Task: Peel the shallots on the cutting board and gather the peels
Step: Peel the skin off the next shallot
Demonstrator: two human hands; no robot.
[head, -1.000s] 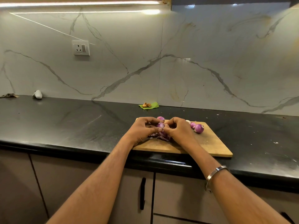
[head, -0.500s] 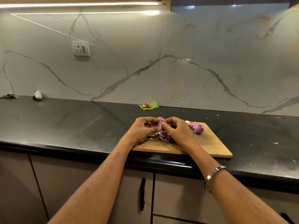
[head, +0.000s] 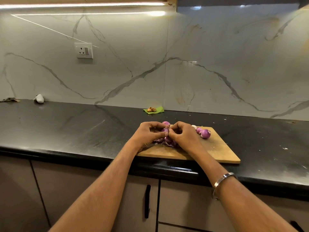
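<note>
Two hands pinching one shallot (head: 165,130) above the cutting board (head: 215,148); peeling underway.
Left hand (head: 147,133) and right hand (head: 184,133) fingers clamped on it; slippery bulb may squirt free, scattering the peels (head: 164,142) onto the desk (head: 66,128).

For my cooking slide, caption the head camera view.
Both hands, left hand and right hand, peel a shallot over peels on the cutting board.

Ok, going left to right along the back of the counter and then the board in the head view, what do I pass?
White lump → green leaf → left hand → shallot being peeled → right hand → peeled shallots.
</note>
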